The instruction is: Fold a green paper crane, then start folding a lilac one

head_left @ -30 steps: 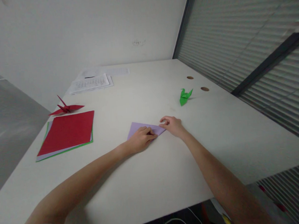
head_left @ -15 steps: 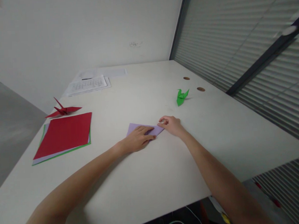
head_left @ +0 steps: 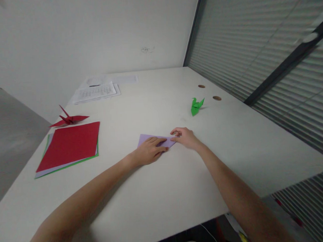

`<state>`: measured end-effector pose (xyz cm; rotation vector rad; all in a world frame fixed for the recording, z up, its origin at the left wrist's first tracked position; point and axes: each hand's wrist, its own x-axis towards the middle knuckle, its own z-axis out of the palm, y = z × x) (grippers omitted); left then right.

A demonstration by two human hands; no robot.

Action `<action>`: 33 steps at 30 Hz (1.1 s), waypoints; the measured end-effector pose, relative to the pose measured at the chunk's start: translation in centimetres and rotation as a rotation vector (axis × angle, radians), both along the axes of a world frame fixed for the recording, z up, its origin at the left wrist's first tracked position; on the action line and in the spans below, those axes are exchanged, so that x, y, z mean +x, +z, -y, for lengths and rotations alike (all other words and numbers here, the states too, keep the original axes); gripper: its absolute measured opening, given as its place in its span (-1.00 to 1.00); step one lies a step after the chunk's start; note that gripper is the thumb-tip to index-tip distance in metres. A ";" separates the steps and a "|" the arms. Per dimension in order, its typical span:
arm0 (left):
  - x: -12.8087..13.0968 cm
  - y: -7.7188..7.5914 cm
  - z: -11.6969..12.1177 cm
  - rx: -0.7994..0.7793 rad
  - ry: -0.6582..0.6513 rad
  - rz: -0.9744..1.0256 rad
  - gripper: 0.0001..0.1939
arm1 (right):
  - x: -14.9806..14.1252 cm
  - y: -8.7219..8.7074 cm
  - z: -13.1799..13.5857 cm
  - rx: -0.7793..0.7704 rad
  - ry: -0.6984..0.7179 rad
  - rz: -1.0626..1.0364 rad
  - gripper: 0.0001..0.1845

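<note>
A folded sheet of purple origami paper (head_left: 144,137) lies on the white table in front of me. My left hand (head_left: 150,150) rests flat over its middle, fingers stretched out and hiding part of the folds. At the paper's pointed right end is my right hand (head_left: 185,137). Its thumb presses on the tip and its other fingers curl close above, with the paper's edge between them. Beyond the right hand stands a green paper crane (head_left: 196,106).
To the left lies a stack of coloured paper (head_left: 71,143), red on top, with purple and green edges below. A red paper crane (head_left: 68,120) sits just behind it. Written sheets (head_left: 96,92) lie farther back. Two round holes pierce the table near the blinds (head_left: 255,52).
My right thumb has shifted slightly on the paper's right tip and its fingers have lifted a little off the thumb. My left hand has stayed in place on the paper.
</note>
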<state>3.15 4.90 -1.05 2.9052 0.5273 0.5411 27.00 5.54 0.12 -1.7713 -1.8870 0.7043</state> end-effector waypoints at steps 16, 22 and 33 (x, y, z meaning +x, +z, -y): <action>-0.1 -0.1 -0.1 0.008 0.005 -0.009 -0.71 | 2.0 0.3 -1.2 -0.121 0.014 0.074 -0.63; -0.1 -0.2 -0.1 0.017 -0.002 0.005 -0.72 | 3.1 -0.4 -1.0 -0.072 -0.034 0.103 -0.71; 0.0 0.0 0.0 0.005 0.010 0.001 -0.72 | 3.0 -1.8 -0.5 0.069 -0.096 0.206 -0.79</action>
